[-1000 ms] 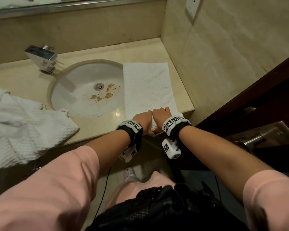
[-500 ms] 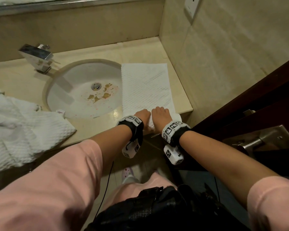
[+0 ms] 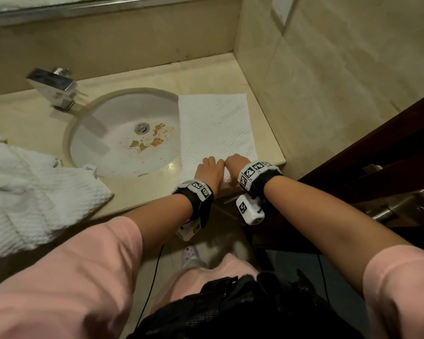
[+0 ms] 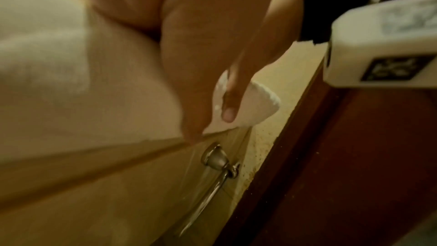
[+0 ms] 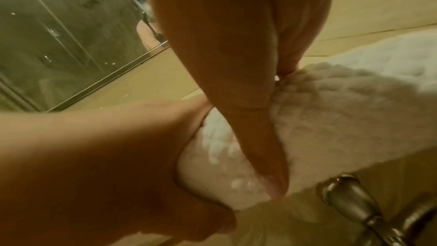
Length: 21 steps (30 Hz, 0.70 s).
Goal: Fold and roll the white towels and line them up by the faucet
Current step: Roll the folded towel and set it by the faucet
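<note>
rolling near end of folded white towel lying on table right of sink basin; left hand and right hand curling round roll. risk: roll loosening or skewing, left edge sagging into basin.

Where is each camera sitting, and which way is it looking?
Head: on the person's head, looking down at the sink, the faucet and the folded towel; both forearms, left hand and right hand show.
Left wrist: under the left wrist, looking along the counter edge; thumbs pinch the towel's rolled end.
Right wrist: under the right wrist, looking toward the mirror; both hands wrap the roll.
Shared: all three views show the towel's rolled near end in the hands.
</note>
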Available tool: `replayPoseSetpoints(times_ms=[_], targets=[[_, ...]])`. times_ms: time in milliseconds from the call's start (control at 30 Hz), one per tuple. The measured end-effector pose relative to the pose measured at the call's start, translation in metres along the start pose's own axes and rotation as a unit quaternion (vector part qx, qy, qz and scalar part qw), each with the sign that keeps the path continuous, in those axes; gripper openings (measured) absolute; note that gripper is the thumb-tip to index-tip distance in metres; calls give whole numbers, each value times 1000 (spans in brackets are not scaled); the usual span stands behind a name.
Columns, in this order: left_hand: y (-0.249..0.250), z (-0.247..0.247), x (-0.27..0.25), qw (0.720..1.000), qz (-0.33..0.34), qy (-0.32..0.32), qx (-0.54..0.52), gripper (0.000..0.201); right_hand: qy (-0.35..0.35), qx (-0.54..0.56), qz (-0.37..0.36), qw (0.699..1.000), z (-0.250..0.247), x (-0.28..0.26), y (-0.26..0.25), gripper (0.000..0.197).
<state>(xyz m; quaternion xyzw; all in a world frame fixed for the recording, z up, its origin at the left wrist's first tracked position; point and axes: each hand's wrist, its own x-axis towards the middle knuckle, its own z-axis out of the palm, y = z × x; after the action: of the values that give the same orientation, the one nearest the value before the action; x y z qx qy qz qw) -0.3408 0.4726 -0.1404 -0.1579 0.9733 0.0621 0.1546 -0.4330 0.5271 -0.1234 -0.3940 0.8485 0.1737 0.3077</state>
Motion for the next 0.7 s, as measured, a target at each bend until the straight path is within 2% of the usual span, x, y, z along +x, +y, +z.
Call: replayPoseSetpoints(times_ms=[67,133,267,367,533,633,700], targets=[[-3,1,3,1000,13,-14,-6,61,-19,19,5,1000,13,25,6,48],[-9,-4,11,998,28,-49,-31,64,0,12,6,1000,9,6,0,50],[-18,-17,26,991,32,-111,-72,62,147,-43,7,988,22,-19,-3,43],[-23,-20,33,988,35,-126,-81,60,215,-38,-3,976,36,-23,-3,33],[-27,-18,35,989,38,-116,-83,62,219,-41,-1,975,33,-14,-8,31],[-25,-17,30,993,38,-84,-80,67,186,-51,-5,981,23,-3,-7,30],[-21,-12,24,997,37,-47,-42,68,171,-57,-2,984,19,2,-6,29]])
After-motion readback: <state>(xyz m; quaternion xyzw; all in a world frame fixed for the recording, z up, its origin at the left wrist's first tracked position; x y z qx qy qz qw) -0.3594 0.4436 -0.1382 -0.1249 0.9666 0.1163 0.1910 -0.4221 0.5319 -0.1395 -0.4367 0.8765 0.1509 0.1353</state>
